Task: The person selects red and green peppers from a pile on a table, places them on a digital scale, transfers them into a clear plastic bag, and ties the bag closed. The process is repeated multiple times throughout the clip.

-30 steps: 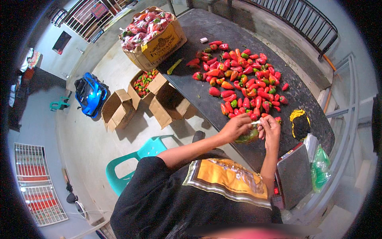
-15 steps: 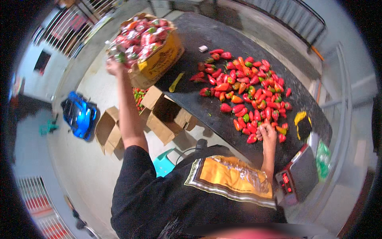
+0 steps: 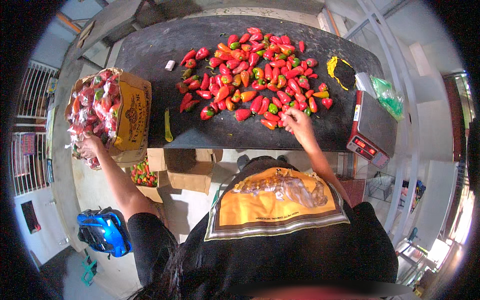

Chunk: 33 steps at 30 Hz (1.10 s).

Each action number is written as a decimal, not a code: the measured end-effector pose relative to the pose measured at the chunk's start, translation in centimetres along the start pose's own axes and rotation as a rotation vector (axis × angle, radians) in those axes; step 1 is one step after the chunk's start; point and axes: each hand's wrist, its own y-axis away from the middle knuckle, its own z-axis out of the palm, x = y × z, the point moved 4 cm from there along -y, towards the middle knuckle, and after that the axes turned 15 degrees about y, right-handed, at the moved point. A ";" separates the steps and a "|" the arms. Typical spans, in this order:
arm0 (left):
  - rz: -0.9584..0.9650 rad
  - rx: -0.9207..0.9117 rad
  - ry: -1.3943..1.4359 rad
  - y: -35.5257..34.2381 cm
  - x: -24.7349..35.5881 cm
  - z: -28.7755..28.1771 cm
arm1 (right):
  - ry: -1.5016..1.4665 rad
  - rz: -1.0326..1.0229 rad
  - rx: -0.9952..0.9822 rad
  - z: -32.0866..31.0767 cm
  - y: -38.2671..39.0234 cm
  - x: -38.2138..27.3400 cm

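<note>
A wide pile of red peppers, some orange and green, lies loose on the dark tabletop. At the pile's near right edge is my right hand. Its fingers are bent together against the lowest peppers; what they pinch, if anything, is hidden. A cardboard box with a yellow side stands at the table's left end, heaped with plastic-wrapped peppers. My left hand reaches to the box's near left corner, its fingers curled among the clear wraps. I cannot make out what lies inside them.
A digital scale stands at the table's right end beside a green plastic bag. A yellow strip and a small white piece lie on the table. An open carton and a blue bag are on the floor.
The whole view has turned, so the table now runs level across it. My left hand stays at the heaped box and my right hand at the pile's near edge.
</note>
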 end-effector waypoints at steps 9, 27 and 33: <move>0.315 -0.033 0.121 2.4 1.2 -8.1 | 0.201 -0.164 -0.099 0.7 -3.1 3.1; 0.102 -1.194 0.659 46.2 11.9 -25.7 | 0.818 -0.248 0.268 -5.0 -37.2 12.2; 0.154 -1.208 0.557 47.8 14.1 -25.7 | 0.950 -0.388 0.314 -4.3 -35.1 12.8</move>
